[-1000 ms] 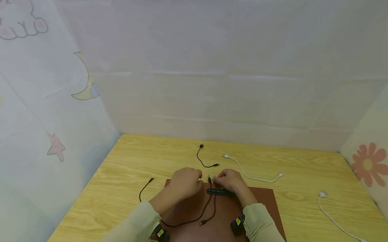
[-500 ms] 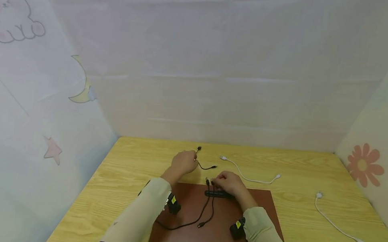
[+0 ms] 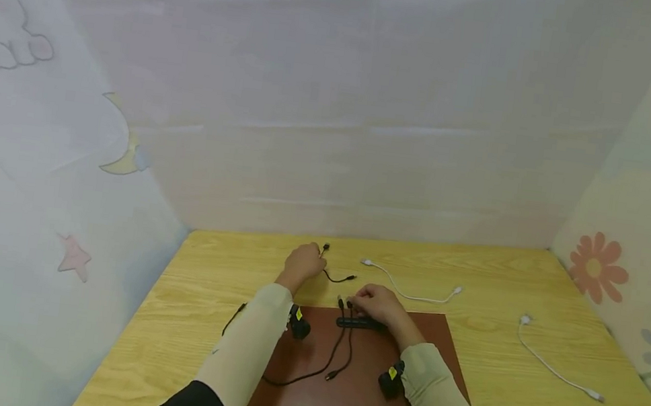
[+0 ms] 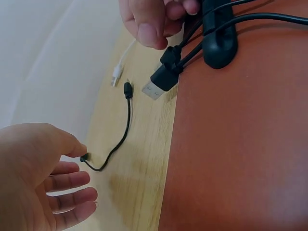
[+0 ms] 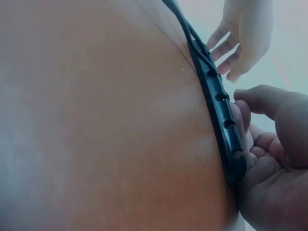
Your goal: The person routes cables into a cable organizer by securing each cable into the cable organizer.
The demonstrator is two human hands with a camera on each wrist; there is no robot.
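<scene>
My left hand reaches over the back of the table to a short black cable. In the left wrist view its thumb tip is at one plug of that cable; I see no firm pinch, and the other fingers are loosely bent. My right hand rests beside a black cable holder with several slots, its fingertips loosely curled with nothing visible between them. Two black cables cross the holder at its left end. Beyond the holder, a USB plug and a second plug stick out.
A reddish-brown board lies under the holder on the wooden table. Two white cables lie to the right, one at the back and one nearer the edge. Patterned sheets hang behind and at the sides.
My left hand has moved away from the holder, forward to the short black cable. The right hand stays beside the holder. The head view has shifted slightly.
</scene>
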